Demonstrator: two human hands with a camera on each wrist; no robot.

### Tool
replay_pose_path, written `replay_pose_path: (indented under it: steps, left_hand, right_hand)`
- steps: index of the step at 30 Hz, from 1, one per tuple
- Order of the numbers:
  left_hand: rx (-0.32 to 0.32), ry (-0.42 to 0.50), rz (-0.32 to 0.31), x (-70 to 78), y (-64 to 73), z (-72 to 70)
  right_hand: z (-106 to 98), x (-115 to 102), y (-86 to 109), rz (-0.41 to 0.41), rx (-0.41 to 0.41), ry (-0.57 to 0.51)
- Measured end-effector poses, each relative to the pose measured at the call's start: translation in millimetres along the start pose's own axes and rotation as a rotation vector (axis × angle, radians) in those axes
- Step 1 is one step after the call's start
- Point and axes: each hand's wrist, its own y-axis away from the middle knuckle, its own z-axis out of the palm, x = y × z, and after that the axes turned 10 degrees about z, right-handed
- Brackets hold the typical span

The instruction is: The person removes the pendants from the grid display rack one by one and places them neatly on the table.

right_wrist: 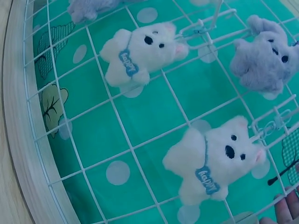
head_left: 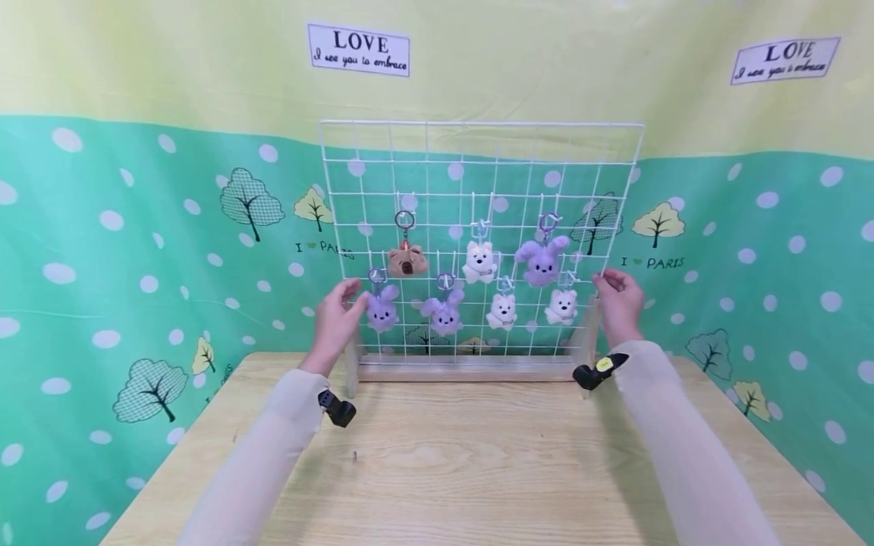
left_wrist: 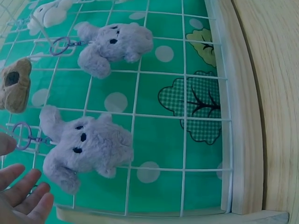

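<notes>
A white wire grid panel stands upright in a wooden base. Plush keychains hang on its hooks: a brown bear-like one, purple bunnies and white bears with "happy" tags. My left hand is at the panel's left edge, next to a purple bunny; its fingers are spread and relaxed in the left wrist view. At the right edge, my right hand pinches the side wire between thumb and fingertips, beside a white bear. The right wrist view catches only some fingers.
The base rests on a light wooden table, with a tiny dark object at front left. Behind hangs a green and yellow curtain printed with trees and dots. Both wrists carry black cameras.
</notes>
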Motion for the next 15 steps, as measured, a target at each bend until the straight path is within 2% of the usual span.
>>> replay_pose_path:
  steps: [8,15]
  left_hand:
    - [0.010,0.003,-0.013,-0.1,-8.0,4.2]
    - [0.046,0.047,-0.038,0.6,-11.6,10.6]
  right_hand:
    - [7,2,-4.3,0.001,0.036,-0.089]
    - [12,6,-9.3,-0.011,0.078,-0.096]
